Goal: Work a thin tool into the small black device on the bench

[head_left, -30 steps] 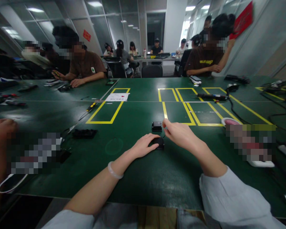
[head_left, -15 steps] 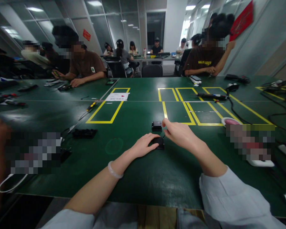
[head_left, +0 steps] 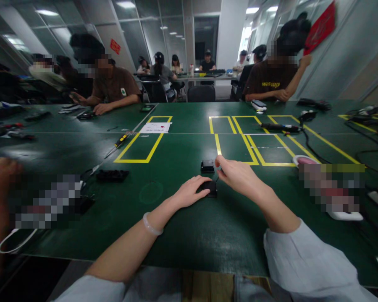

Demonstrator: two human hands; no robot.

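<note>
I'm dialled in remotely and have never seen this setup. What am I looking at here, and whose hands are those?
There is no machine: a person works with bare hands, filmed by a camera on their head looking forward and down. The left hand rests on a small black box on the green table. The right hand hovers beside it, fingertips pinched together; what they pinch is too small to tell. A second black box lies just beyond. Farther left are a black tray and a screwdriver. Other people sit around the table.
</note>
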